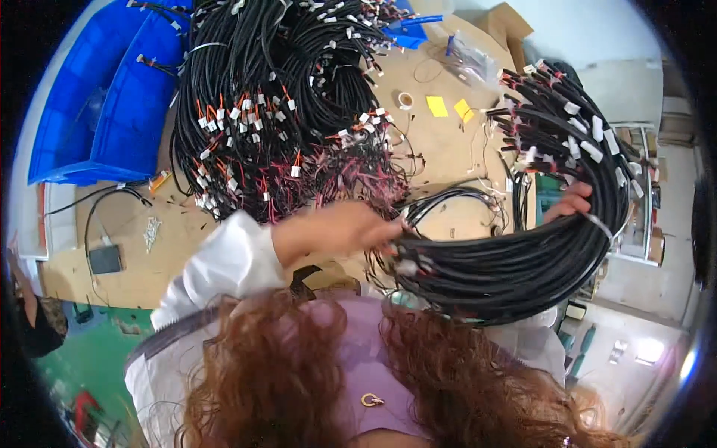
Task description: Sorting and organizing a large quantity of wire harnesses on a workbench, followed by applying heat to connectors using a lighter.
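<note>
A thick bundle of black cables (508, 272) curves in front of me, raised off the table on the right. My right hand (571, 203) grips it from the inner side of the bend, near a pale tie (599, 226); part of this hand is hidden behind the cables. At the bundle's near left end, my left hand (347, 228) pinches among the wire ends, its fingertips partly blurred. White connectors and tags (586, 142) show at the bundle's other end, at the upper right.
A big heap of black cable harnesses (246, 82) with white connectors covers the table's middle. Blue bins (97, 112) stand at the left. Yellow notes (437, 106), a small round cup (405, 99) and a plastic bag (472, 63) lie beyond. A dark box (104, 259) sits near left.
</note>
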A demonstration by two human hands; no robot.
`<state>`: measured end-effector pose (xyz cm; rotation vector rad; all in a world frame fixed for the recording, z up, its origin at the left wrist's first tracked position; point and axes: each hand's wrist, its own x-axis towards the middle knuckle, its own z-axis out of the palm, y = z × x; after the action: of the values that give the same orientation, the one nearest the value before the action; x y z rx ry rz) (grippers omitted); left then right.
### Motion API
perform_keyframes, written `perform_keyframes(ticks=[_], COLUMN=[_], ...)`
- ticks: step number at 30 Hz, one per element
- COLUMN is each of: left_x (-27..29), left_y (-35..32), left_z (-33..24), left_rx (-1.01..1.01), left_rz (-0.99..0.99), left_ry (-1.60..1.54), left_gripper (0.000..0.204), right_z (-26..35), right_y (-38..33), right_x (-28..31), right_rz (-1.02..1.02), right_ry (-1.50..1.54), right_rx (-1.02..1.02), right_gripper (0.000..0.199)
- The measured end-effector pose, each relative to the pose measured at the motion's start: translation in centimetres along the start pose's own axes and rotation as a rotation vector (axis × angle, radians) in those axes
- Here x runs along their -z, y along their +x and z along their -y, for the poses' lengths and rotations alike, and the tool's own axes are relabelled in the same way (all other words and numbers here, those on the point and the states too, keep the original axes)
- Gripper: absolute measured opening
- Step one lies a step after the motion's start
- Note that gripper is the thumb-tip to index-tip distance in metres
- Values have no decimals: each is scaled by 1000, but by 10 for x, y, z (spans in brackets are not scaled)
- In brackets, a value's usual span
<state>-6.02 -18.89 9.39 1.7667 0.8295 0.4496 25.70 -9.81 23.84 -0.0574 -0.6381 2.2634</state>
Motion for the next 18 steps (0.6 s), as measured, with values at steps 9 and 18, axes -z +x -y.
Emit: perform_keyframes(ticks=[9, 18], left_x=[-47, -121], left_y=[59, 79], left_z=[7, 45], left_rx=[-481, -133], left_rz=[-508, 33], left_ry=[-459, -1040], left_gripper=[60, 59], right_z=[22, 93], right_y=[-10, 37], right_x=[-44, -59], right_rz=[-59, -25], right_ry=[-16, -202], right_rx=[-77, -267], right_gripper=[36, 44])
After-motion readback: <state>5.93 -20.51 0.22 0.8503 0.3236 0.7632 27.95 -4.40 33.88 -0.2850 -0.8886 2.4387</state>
